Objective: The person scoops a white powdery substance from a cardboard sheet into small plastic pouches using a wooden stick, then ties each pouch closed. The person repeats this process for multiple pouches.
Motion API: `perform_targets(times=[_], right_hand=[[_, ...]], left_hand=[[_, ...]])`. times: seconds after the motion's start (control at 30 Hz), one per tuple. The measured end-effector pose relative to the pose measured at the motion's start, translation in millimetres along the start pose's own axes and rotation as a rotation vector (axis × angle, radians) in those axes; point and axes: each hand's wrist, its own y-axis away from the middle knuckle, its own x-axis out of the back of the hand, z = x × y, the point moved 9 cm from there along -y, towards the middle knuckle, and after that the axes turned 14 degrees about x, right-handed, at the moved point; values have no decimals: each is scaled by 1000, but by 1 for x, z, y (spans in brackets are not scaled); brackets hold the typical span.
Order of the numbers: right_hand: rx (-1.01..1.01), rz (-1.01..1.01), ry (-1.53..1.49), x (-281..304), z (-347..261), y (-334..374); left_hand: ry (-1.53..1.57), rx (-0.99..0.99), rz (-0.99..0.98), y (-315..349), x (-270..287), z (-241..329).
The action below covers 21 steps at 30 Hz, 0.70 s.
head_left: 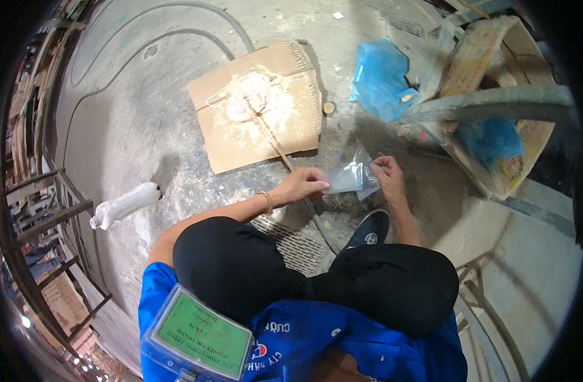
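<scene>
Between my two hands stretches a small clear plastic bag [348, 179]. My left hand [302, 184] pinches its left edge, thumb against fingers. The other side is gripped by my right hand [389, 176], its fingertips pressed together on the film. Beyond my left hand a flat piece of cardboard [215, 137] lies on the floor, with a heap of pale powder [253, 95] on it. A thin rod or stick [272, 139] runs from the powder toward me, passing beneath my left hand.
A white plastic bottle [127, 205] lies at the left. Blue plastic bags [382, 76] rest at the far right, near a worn cardboard box [524, 137] and a curved metal bar [489, 105]. A hose [205, 32] loops across the far floor. A metal rack [33, 210] stands at the left.
</scene>
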Motion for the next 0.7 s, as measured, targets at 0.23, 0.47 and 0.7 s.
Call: perform_targets(times=[0.23, 0.47, 0.7], right_hand=[[16, -36, -53, 14, -53, -13], [-103, -368, -446, -47, -139, -24], [-187, -501, -612, -89, -133, -23]], left_hand=[[-576, -95, 61, -6, -10, 11], [-174, -264, 12, 27, 7, 96], [51, -223, -238, 41, -14, 95]])
